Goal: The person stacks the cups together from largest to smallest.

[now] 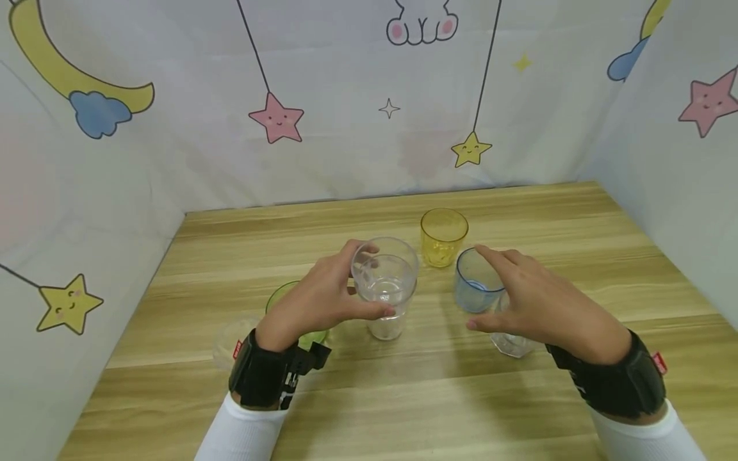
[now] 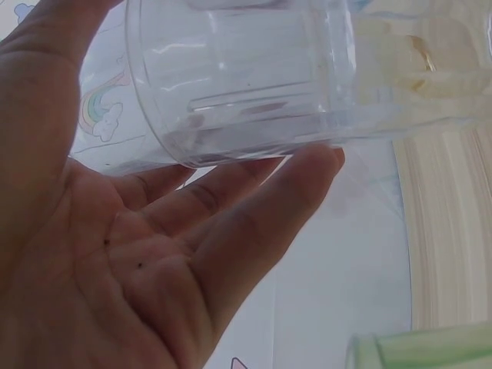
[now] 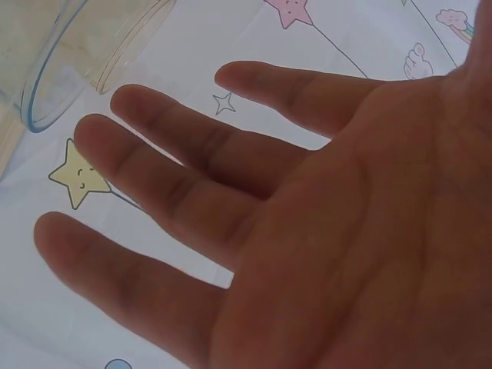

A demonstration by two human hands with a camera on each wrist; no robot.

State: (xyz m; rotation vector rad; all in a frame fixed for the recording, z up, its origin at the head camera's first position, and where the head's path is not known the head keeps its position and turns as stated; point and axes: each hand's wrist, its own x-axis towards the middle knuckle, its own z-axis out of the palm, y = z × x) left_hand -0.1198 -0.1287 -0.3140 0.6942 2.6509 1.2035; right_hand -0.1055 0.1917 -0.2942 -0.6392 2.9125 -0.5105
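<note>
Near the middle of the table, my left hand [image 1: 323,288] holds a clear cup [image 1: 385,266] by its sides, thumb in front and fingers behind. A second rim and a narrower clear lower part [image 1: 386,328] show beneath it, like one cup nested in another. The left wrist view shows the clear cup [image 2: 246,84] lying along the fingers. My right hand [image 1: 533,301] is spread beside a blue cup [image 1: 475,291], fingertips near its rim. In the right wrist view the fingers [image 3: 177,200] are extended with nothing in the palm, and the blue rim [image 3: 34,108] is beyond them.
A yellow cup [image 1: 442,240] stands behind the blue one. Below my right hand is a clear cup [image 1: 512,344], partly hidden. A green cup [image 1: 279,293] and another clear cup [image 1: 226,342] sit by my left wrist. Printed cloth [image 1: 346,160] walls the wooden table [image 1: 403,403].
</note>
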